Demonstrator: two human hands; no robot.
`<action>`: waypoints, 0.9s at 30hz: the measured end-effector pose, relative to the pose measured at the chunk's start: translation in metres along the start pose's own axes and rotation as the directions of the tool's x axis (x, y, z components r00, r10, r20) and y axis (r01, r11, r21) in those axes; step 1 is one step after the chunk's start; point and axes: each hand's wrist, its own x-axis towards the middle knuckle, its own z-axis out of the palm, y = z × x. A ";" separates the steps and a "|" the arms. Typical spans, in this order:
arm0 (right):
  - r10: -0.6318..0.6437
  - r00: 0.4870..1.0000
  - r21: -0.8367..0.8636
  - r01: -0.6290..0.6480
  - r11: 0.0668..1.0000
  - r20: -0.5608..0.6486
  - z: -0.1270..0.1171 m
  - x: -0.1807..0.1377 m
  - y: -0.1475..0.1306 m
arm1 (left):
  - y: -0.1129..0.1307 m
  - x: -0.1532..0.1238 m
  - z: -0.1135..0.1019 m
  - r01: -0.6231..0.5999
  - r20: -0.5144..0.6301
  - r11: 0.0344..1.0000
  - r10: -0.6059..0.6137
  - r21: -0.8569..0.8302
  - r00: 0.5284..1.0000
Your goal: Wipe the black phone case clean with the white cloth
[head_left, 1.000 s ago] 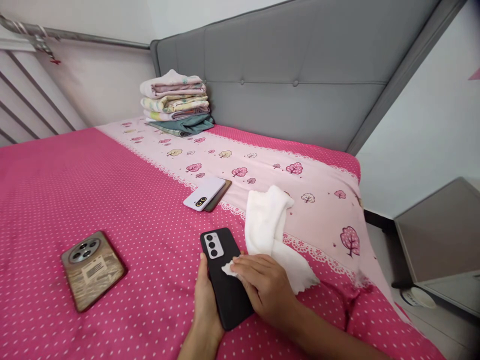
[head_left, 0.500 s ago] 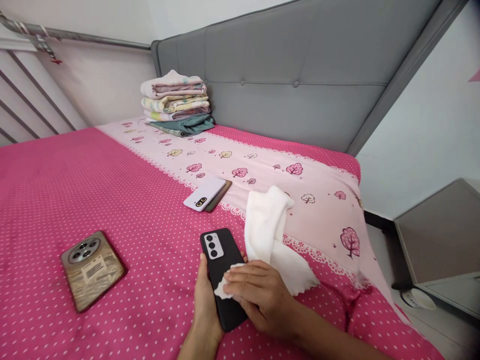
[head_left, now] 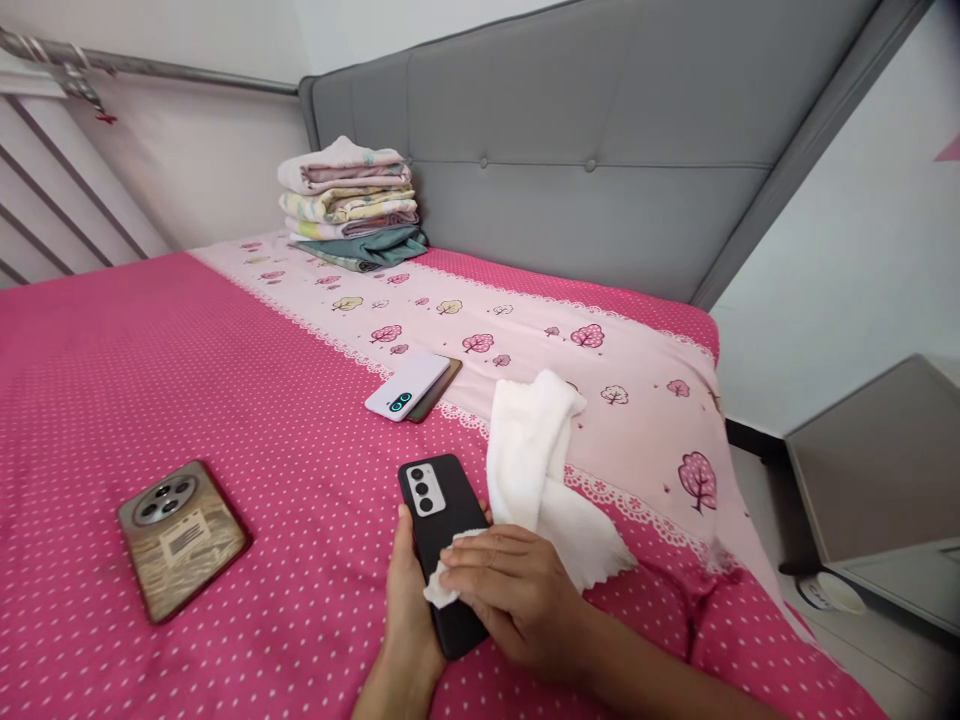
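A black smartphone (head_left: pixel 452 505) lies back side up in my left hand (head_left: pixel 409 610), whose fingers wrap round it from below and show at its right edge. Three lenses sit on the phone's silver camera plate. My right hand (head_left: pixel 517 590) presses a white cloth (head_left: pixel 529 465) against the lower half of the phone's back. Part of the cloth shows under the fingertips; the rest spreads over the bed beyond the hand. What lies under the right palm is hidden.
On the pink dotted bedspread (head_left: pixel 300 520), a brown patterned phone (head_left: pixel 184 565) rests at left. A lilac phone (head_left: pixel 420 378) partly covers a darker one (head_left: pixel 442 388) further back. Folded bedding (head_left: pixel 349 200) is stacked against the grey headboard (head_left: pixel 540 210). A cabinet (head_left: pixel 885 470) stands at right.
The right hand and the cloth under its fingertips have shifted slightly left and down on the phone's back. The left hand keeps its hold. The view has shifted slightly.
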 end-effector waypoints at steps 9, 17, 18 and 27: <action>0.163 0.978 -0.091 -0.175 0.980 -0.130 0.006 -0.003 0.008 | -0.002 0.003 0.001 -0.037 -0.022 0.999 0.037 0.011 0.999; 0.220 0.959 -0.161 -0.249 0.955 -0.180 0.010 -0.005 0.008 | -0.001 -0.003 0.007 -0.069 -0.061 0.996 0.073 0.053 0.995; 0.221 0.958 -0.160 -0.251 0.955 -0.182 0.010 -0.005 0.007 | -0.001 -0.003 0.007 -0.072 -0.060 0.996 0.075 0.053 0.995; 0.040 0.998 0.008 -0.039 0.999 -0.058 -0.001 -0.003 0.003 | -0.001 0.004 -0.004 0.021 0.053 0.999 -0.022 0.025 0.998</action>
